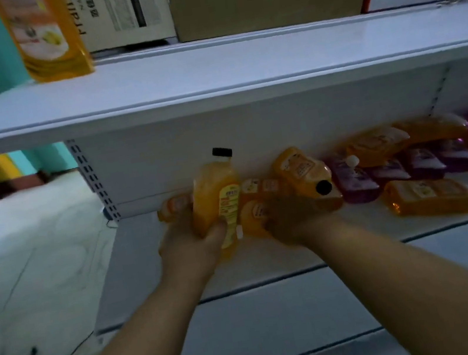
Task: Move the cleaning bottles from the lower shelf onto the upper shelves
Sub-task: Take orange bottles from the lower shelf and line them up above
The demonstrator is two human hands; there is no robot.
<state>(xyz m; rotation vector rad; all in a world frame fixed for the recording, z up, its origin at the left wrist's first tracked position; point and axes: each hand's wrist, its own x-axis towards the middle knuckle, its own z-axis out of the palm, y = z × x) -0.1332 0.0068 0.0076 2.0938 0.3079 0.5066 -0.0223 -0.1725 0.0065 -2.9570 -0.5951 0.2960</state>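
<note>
Gripping an orange bottle (217, 201) at the lower shelf (271, 261) front edge with the left hand (189, 243), long axis near upright, black cap up. Right hand (290, 217) curling round another orange bottle (303, 173), cap pointing toward the camera. Plenty of bare room on the white upper shelf (238, 65); more bottles lying flat to the right.

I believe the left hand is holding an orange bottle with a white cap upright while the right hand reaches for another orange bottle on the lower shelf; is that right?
Nearly. The cap is black, not white, as the head view shows. The left hand does hold the orange bottle upright, and the right hand is on another orange bottle on the lower shelf.
</note>
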